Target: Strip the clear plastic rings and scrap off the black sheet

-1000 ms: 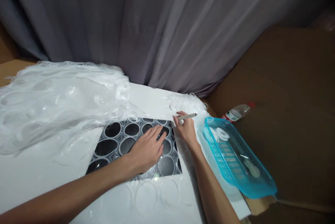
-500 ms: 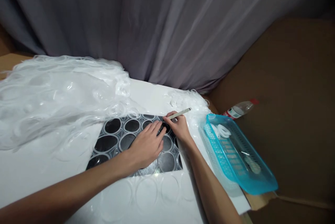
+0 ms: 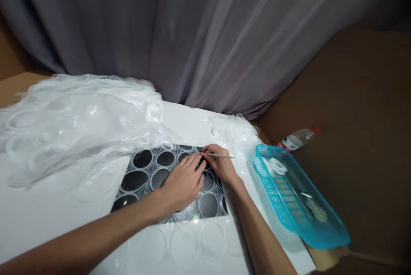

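Note:
My left hand (image 3: 184, 180) lies flat on a clear plastic sheet with round rings, its fingers stretched out. Under that sheet is a black board (image 3: 165, 159), which shows dark through the rings. Close to my left fingertips, my right hand (image 3: 221, 164) pinches a thin, pale, pen-like tool (image 3: 221, 155). The tool points left, and its working tip is hidden among the fingers, over the far right part of the board. What kind of tool it is, I cannot tell.
A heap of clear ringed plastic (image 3: 93, 112) covers the far left of the white table (image 3: 183, 121). Plastic scraps (image 3: 234, 129) lie at the far right. A blue basket (image 3: 334, 232) holding white loops (image 3: 278, 166) stands right, near a red-capped bottle (image 3: 300, 138). A grey curtain (image 3: 192, 31) hangs behind.
The pen-like tool has tipped down, from slanting upward to nearly level. My left hand stays flat on the sheet. The whole view has shifted slightly.

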Action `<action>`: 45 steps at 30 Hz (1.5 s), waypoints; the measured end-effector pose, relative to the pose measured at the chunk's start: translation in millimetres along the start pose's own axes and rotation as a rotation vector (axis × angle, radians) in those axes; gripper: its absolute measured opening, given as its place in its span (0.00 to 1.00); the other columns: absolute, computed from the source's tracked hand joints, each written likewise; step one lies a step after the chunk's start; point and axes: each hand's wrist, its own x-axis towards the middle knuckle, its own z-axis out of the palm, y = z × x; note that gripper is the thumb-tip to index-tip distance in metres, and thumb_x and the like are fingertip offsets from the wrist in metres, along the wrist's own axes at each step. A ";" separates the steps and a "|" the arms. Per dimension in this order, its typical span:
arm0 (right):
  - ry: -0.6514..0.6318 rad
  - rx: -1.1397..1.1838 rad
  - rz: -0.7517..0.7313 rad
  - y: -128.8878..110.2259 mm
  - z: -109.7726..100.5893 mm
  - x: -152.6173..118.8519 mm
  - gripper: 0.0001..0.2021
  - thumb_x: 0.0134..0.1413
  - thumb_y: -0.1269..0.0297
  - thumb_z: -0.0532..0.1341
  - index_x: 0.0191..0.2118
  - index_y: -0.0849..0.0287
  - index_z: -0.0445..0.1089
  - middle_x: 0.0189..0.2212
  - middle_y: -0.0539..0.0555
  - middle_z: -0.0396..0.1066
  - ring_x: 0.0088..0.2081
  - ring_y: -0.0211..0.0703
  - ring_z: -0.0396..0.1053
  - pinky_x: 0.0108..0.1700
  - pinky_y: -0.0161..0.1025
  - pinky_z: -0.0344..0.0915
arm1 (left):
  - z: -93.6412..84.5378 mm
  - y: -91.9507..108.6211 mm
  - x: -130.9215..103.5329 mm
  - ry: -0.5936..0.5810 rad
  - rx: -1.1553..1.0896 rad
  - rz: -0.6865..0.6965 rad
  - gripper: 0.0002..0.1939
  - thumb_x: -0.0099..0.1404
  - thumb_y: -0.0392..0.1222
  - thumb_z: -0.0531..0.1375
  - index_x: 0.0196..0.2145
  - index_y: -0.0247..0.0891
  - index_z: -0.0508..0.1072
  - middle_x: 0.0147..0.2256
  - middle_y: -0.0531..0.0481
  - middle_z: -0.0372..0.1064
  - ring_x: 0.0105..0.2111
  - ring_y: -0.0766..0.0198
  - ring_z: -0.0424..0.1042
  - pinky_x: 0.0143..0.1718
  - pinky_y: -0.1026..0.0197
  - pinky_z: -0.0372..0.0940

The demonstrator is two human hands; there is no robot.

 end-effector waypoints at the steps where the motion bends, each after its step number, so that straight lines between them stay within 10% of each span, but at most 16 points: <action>1: -0.008 -0.027 -0.014 0.0 -0.2 -0.1 0.10 0.74 0.57 0.66 0.39 0.53 0.79 0.42 0.57 0.82 0.45 0.53 0.79 0.51 0.47 0.72 | -1.0 0.3 0.4 0.003 -0.019 -0.013 0.26 0.84 0.44 0.48 0.70 0.31 0.68 0.72 0.32 0.66 0.74 0.44 0.63 0.74 0.40 0.60; 11: -0.014 -0.171 -0.075 2.9 5.4 2.0 0.12 0.79 0.59 0.60 0.42 0.53 0.78 0.42 0.56 0.80 0.43 0.50 0.78 0.48 0.44 0.71 | -7.5 3.5 1.8 -0.008 -0.084 -0.069 0.25 0.84 0.47 0.51 0.69 0.32 0.71 0.71 0.34 0.66 0.73 0.45 0.64 0.74 0.40 0.62; 16: 0.325 -0.082 0.069 26.0 -11.0 29.0 0.15 0.72 0.51 0.66 0.37 0.56 0.80 0.36 0.55 0.82 0.38 0.50 0.78 0.45 0.44 0.71 | -7.1 3.1 -0.5 -0.036 -0.067 -0.054 0.27 0.84 0.46 0.51 0.72 0.32 0.69 0.73 0.34 0.64 0.75 0.45 0.63 0.75 0.42 0.60; 23: 0.790 -0.293 0.221 73.9 -86.4 52.0 0.25 0.67 0.38 0.65 0.38 0.59 0.81 0.32 0.61 0.82 0.33 0.55 0.76 0.40 0.46 0.69 | -5.6 -0.6 -3.4 -0.060 -0.053 -0.021 0.29 0.87 0.49 0.44 0.74 0.32 0.65 0.75 0.36 0.62 0.76 0.47 0.60 0.76 0.44 0.57; 29: 0.499 -0.647 0.140 46.9 -78.8 37.8 0.22 0.69 0.43 0.64 0.34 0.57 0.81 0.43 0.70 0.81 0.43 0.64 0.74 0.50 0.58 0.68 | -12.4 5.1 -3.7 -0.002 -0.008 0.033 0.28 0.87 0.48 0.44 0.73 0.32 0.66 0.73 0.38 0.65 0.75 0.48 0.62 0.77 0.44 0.55; 37: 0.126 0.123 0.091 -31.2 7.4 44.6 0.19 0.67 0.45 0.70 0.33 0.56 0.78 0.33 0.57 0.80 0.36 0.51 0.75 0.42 0.46 0.71 | -36.0 -6.9 -22.4 0.025 0.040 -0.124 0.27 0.86 0.48 0.46 0.72 0.34 0.68 0.72 0.35 0.66 0.73 0.44 0.64 0.74 0.40 0.60; 45: 0.051 0.326 0.154 -24.2 48.2 34.3 0.17 0.67 0.47 0.71 0.39 0.57 0.80 0.37 0.56 0.82 0.40 0.50 0.78 0.46 0.44 0.73 | -25.4 -23.6 -41.4 0.012 0.090 -0.090 0.28 0.86 0.47 0.47 0.74 0.32 0.66 0.74 0.33 0.63 0.76 0.43 0.60 0.75 0.39 0.58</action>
